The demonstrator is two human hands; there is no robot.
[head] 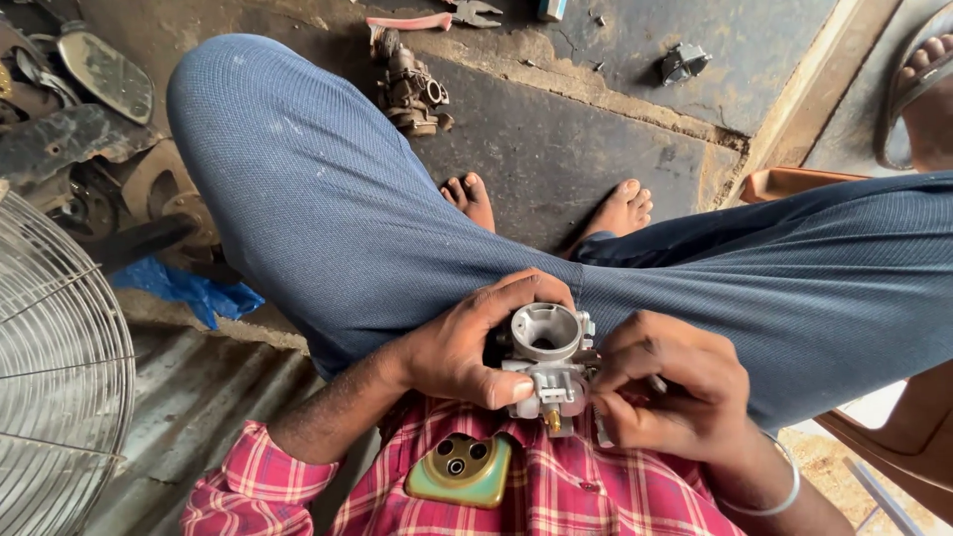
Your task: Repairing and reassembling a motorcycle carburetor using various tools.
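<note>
A silver metal carburetor body (549,362) sits in the person's lap, held up against the blue trouser legs (338,218) with its round open bore facing upward and a small brass fitting pointing down toward the shirt. The left hand (462,347) wraps it from the side, fingers (516,293) curled over the far edge and the thumb pressed on the near face, so it is gripped firmly. The right hand (675,387) is bunched against the carburetor's other side, fingers drawn together and pinching some small part there that is too hidden to make out; a metal bangle (769,496) circles that wrist. Just below, a greenish metal cover (462,471) with two holes rests on the red plaid shirt (596,496). Farther off on the concrete floor (556,149) lies a second, dirty carburetor (409,91), with a wire fan guard (55,377) at the left edge.
</note>
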